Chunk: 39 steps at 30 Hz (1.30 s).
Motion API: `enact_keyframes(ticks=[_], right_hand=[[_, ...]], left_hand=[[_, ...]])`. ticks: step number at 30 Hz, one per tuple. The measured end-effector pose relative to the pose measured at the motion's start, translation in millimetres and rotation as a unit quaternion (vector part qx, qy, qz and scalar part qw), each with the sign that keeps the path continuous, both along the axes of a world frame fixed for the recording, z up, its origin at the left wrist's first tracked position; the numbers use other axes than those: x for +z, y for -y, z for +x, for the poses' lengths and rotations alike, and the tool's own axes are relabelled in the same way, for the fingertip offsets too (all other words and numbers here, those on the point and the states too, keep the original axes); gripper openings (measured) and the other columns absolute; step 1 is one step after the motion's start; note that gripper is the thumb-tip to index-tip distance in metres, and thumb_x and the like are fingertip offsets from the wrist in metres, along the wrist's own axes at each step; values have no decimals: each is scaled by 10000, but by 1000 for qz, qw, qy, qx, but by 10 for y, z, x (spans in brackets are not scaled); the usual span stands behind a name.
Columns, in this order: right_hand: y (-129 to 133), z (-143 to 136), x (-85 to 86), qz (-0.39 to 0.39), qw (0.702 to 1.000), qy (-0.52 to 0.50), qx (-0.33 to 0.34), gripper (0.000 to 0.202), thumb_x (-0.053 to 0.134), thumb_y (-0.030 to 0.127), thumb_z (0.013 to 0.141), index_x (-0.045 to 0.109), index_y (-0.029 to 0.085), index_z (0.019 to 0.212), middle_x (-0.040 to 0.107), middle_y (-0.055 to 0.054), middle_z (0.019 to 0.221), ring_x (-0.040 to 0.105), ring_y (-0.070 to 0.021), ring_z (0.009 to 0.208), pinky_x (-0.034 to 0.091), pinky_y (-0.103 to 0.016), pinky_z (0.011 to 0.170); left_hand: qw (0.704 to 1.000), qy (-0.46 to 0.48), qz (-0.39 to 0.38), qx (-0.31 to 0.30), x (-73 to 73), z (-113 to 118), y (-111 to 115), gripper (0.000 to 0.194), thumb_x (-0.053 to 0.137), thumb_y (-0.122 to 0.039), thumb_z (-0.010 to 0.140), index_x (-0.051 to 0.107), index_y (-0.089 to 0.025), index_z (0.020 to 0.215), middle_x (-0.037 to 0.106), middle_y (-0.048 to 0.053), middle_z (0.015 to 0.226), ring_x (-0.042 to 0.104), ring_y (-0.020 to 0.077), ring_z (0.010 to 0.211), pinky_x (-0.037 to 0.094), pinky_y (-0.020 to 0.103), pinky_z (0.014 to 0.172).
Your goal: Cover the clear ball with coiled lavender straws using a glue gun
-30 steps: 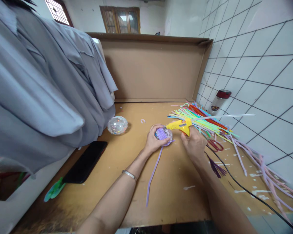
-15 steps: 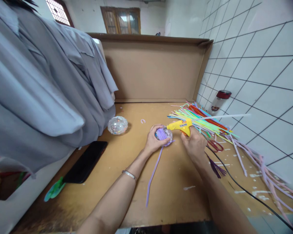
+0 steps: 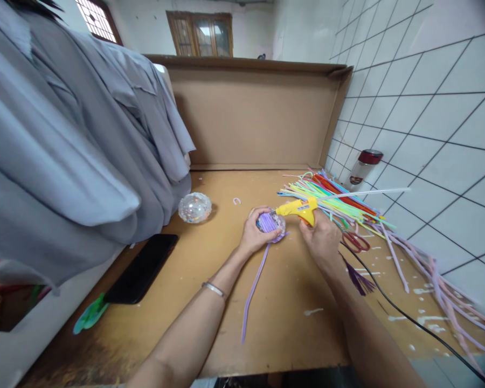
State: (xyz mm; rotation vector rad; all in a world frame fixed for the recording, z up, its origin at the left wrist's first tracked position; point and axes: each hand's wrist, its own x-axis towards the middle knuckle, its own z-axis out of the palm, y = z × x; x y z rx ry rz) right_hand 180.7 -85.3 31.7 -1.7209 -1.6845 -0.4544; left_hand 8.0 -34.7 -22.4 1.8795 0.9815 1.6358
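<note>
My left hand (image 3: 254, 233) is wrapped round a small clear faceted bowl (image 3: 282, 228) whose upturned face is covered with rows of purple pipe cleaner (image 3: 270, 225). A loose length of the purple pipe cleaner (image 3: 254, 291) trails from it towards the table's front. My right hand (image 3: 320, 237) grips a yellow glue gun (image 3: 298, 209), its nozzle at the upper edge of the purple rows. Whether the tip touches cannot be made out. A clear glue stick (image 3: 364, 192) juts from the gun's back. Left of my hands stands a second clear faceted bowl (image 3: 194, 208).
At the right lie a heap of coloured pipe cleaners (image 3: 331, 191), red-handled scissors (image 3: 356, 242), a purple tassel (image 3: 359, 280) and a black cord (image 3: 404, 310). A jar (image 3: 364, 168) stands by the tiled wall. A black phone (image 3: 143, 269) and hanging grey cloth (image 3: 84, 134) are left.
Hands, bowl and glue gun hold nearly the same place. The glue stick's free end has shifted slightly left, towards the gun.
</note>
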Motion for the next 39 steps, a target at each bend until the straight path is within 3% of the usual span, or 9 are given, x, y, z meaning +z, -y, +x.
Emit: enact_keyframes(ticks=[28, 33, 39], right_hand=[[-4, -7, 15, -21, 999, -27, -6, 259, 484, 305, 798, 624, 129, 927, 633, -91, 734, 527, -191, 639, 252, -267, 561], [-62, 44, 9, -41, 996, -52, -55, 276, 517, 354, 773, 628, 133, 893, 622, -75, 676, 505, -190, 603, 241, -270, 557], [-184, 186, -78, -117, 985, -43, -123, 388, 495, 405, 814, 606, 81, 996, 664, -152, 824, 590, -249, 719, 302, -294, 582]], left_hand=[[1000, -2, -1, 5, 11, -2, 4, 522, 799, -267, 564, 569, -201, 1028, 586, 95, 1145, 556, 257, 1124, 421, 439, 997], [1000, 1, -7, 7, 24, 4, 15, 521, 798, -265, 559, 567, -194, 1020, 584, 99, 1143, 562, 252, 1106, 424, 437, 993], [1000, 6, -17, 7, 2, -3, -2, 519, 797, -279, 562, 574, -181, 1021, 573, 112, 1168, 558, 254, 1122, 416, 430, 1003]])
